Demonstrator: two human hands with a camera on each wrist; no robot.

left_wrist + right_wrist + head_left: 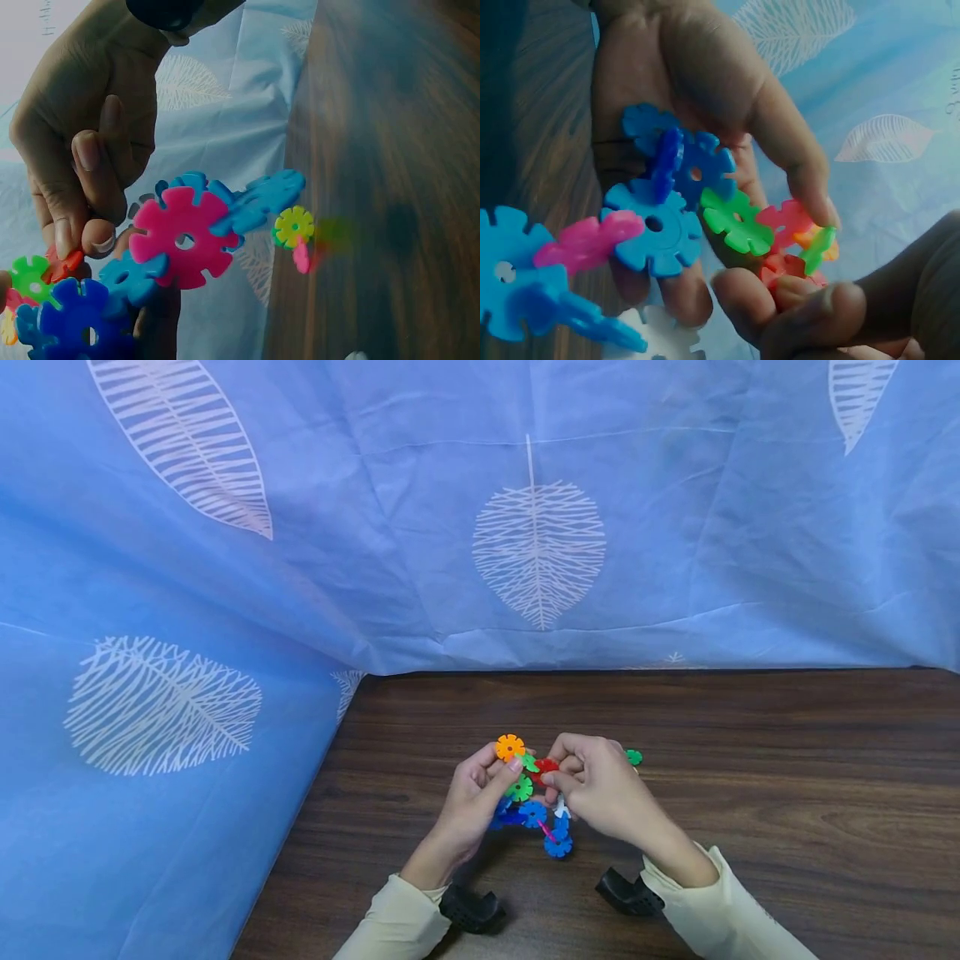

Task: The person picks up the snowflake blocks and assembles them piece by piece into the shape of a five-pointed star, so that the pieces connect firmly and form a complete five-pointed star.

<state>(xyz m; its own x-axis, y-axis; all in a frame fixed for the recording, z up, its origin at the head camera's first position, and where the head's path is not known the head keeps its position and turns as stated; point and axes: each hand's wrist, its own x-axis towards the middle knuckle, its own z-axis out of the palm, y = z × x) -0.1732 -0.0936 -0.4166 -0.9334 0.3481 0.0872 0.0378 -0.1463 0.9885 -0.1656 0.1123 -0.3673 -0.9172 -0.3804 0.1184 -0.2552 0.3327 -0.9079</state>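
Both hands meet over the table around a linked string of plastic notched flower discs. The left hand (467, 797) holds the string, its thumb pressing near a green disc (519, 789) with an orange disc (510, 747) above. Between thumb and fingers, the right hand (603, 785) pinches a red disc (545, 768) against the upper part. Blue discs (557, 845) hang below, joined by a pink disc (184, 238). A white disc (662, 334) shows at the lower end. In the right wrist view, several blue discs (654, 225) lie across the left palm; fingers partly hide the red joint.
Beyond the right hand, a green disc (633, 757) lies on the dark wooden table (787, 793); the left wrist view shows a yellow disc (293, 225) and a pink one there. Blue leaf-print cloth (420, 543) hangs at the back and left. Black wrist devices (632, 893) sit below both hands.
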